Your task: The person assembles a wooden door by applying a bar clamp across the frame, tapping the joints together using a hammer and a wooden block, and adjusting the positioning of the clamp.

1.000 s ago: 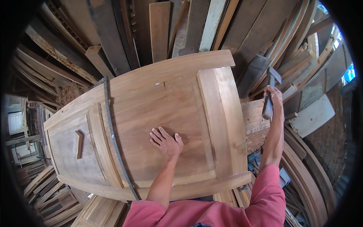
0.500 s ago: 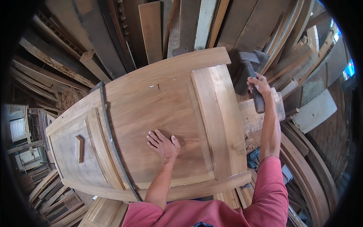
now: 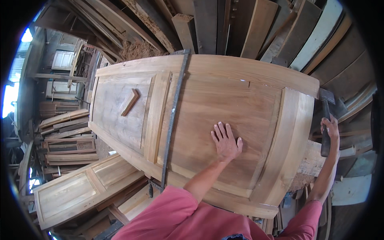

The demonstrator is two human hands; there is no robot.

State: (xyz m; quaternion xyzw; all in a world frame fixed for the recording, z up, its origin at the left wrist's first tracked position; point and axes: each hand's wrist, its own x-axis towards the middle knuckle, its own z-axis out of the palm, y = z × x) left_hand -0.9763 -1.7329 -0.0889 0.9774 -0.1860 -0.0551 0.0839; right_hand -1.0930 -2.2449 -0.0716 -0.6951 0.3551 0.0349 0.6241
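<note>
- Head view: big unfinished wooden door (image 3: 204,116) lies flat across the middle, running left to right in front of the person.
- Left hand (image 3: 228,145) is palm down on the door's right-hand panel, fingers spread, not gripping anything.
- Right hand (image 3: 330,125) is off the door's right end, fingers wrapped round the handle of a hammer (image 3: 326,110). Its head sits right by the far right corner; can't tell if they touch.
- Dark metal clamp bar (image 3: 174,108) crosses the door near to far, left of the left hand.
- Little V-shaped wood piece (image 3: 130,105) sits on the left panel.
- Another panelled door (image 3: 76,188) at near left, loose boards (image 3: 260,24) along the far side.
</note>
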